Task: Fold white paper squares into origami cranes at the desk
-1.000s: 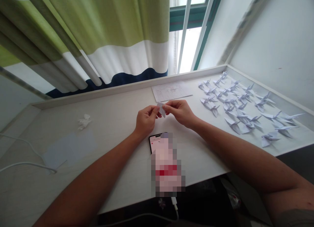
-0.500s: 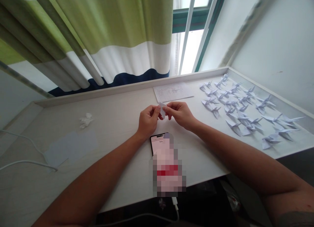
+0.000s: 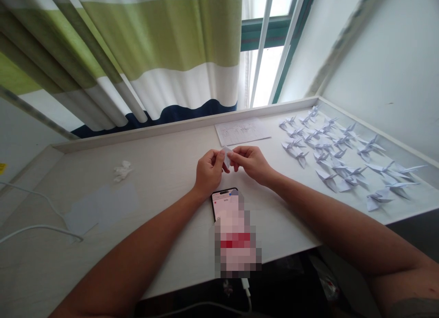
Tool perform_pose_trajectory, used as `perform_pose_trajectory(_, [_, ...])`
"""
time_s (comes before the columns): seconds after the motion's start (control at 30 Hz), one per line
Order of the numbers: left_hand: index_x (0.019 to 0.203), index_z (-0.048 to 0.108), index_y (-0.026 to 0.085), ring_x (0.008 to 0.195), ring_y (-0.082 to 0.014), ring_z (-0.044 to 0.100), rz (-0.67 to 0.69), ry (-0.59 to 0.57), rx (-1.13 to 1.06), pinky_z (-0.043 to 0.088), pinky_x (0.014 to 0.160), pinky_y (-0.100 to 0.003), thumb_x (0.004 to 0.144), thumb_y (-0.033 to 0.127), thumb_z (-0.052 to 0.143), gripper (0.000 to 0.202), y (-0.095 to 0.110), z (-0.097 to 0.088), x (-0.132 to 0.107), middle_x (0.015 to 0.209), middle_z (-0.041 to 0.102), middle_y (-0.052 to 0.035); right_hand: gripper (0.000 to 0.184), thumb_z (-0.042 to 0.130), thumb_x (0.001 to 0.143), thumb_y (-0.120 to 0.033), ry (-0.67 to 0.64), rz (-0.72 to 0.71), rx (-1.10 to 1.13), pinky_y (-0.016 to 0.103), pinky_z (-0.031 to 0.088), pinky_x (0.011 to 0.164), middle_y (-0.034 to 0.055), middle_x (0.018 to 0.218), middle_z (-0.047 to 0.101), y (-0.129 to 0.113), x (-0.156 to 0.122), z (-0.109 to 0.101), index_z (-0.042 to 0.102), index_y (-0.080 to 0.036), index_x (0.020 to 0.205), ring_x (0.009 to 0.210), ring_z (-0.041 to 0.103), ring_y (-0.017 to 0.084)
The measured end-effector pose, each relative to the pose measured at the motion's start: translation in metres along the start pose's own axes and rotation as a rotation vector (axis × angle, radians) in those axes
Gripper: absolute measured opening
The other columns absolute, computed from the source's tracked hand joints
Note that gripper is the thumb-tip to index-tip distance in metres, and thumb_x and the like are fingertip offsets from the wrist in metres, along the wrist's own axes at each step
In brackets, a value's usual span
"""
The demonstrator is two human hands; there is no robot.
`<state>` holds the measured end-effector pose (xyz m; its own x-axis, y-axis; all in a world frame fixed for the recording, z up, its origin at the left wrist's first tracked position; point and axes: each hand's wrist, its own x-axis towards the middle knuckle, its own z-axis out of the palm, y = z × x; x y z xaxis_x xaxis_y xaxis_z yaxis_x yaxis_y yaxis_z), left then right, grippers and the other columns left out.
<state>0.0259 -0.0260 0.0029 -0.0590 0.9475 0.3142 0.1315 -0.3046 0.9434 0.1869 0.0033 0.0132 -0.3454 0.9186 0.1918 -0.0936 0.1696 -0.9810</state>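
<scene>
Both my hands meet above the middle of the white table (image 3: 164, 171), pinching a small folded piece of white paper (image 3: 227, 156). My left hand (image 3: 208, 171) grips its left side with thumb and fingers pressed together. My right hand (image 3: 252, 162) pinches the right side the same way. The paper is held just off the tabletop. A phone (image 3: 228, 208) lies flat right below my hands, its screen lit.
Several white paper cranes (image 3: 336, 153) are laid out in rows on the right of the table. A printed sheet (image 3: 242, 130) lies near the back edge. Flat paper squares (image 3: 99, 208), a crumpled scrap (image 3: 121, 170) and a white cable (image 3: 34, 229) are at the left. A striped curtain (image 3: 137, 57) hangs behind.
My hands stay pinched on the folded paper, with only slight finger shifts. The view has tilted a little, so everything sits slightly lower in the picture.
</scene>
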Motion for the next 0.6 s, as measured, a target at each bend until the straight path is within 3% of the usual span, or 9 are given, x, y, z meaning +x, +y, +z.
perform_pose_trajectory(0.27, [0.077,0.059,0.022,0.053,-0.0135,0.062,0.019,-0.015,0.028,0.046,0.056,-0.027,0.098,0.066,0.062,0.048,-0.0021,0.0003,-0.0009,0.06,0.066,0.0008,0.046,0.084,0.082,-0.058,-0.124,0.105,0.059,0.026,0.052,0.061,-0.0004,0.063,0.066,-0.0029,0.0003,-0.0023,0.068,-0.017,0.07,0.059,0.06,0.01])
perform_pose_trajectory(0.6, [0.076,0.061,0.022,0.052,-0.0127,0.061,0.023,-0.037,0.053,0.046,0.056,-0.027,0.098,0.065,0.063,0.049,0.0004,-0.0002,-0.0005,0.059,0.064,0.0018,0.047,0.085,0.082,-0.059,-0.126,0.128,0.08,0.026,0.052,0.06,0.0002,0.062,0.066,0.0024,0.0011,-0.0063,0.069,-0.016,0.071,0.06,0.062,0.011])
